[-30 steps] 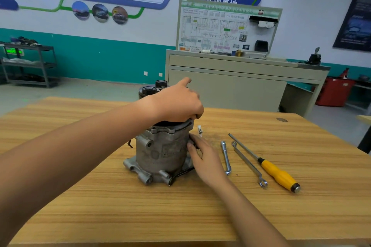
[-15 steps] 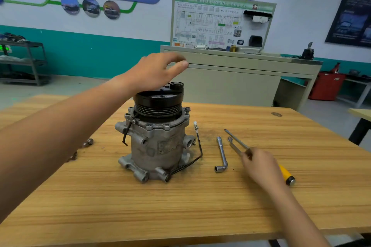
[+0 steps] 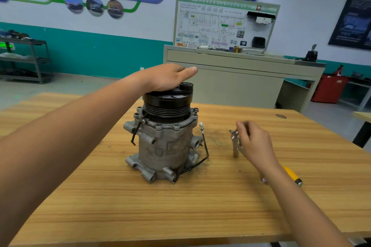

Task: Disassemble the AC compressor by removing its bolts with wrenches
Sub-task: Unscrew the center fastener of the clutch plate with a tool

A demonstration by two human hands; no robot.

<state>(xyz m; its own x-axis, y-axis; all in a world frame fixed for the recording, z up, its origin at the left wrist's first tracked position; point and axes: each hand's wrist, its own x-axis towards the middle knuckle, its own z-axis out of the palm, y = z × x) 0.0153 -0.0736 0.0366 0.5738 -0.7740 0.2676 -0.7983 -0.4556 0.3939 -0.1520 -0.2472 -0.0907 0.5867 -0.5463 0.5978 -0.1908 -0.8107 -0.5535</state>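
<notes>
The grey AC compressor [image 3: 164, 146] stands upright on the wooden table [image 3: 140, 206], its black pulley [image 3: 168, 102] on top. Bolts [image 3: 195, 110] sit in the upper flange. My left hand [image 3: 164, 78] rests flat on the pulley's far left edge with its fingers straight. To the right of the compressor, my right hand [image 3: 255, 142] curls its fingers round a silver wrench [image 3: 234, 142], which is blurred. Whether it holds one wrench or two I cannot tell. A yellow-handled screwdriver [image 3: 291, 174] lies partly hidden under my right wrist.
A black wire with a white connector [image 3: 201, 126] loops off the compressor's right side. Behind the table stand a grey cabinet [image 3: 230, 86] with a wiring board, a metal shelf rack [image 3: 26, 60] at the left and a red bin [image 3: 329, 88] at the right.
My left hand lifted off the pulley, then came down flat on it. My right hand left the compressor's side, went right to the tools and closed on a wrench.
</notes>
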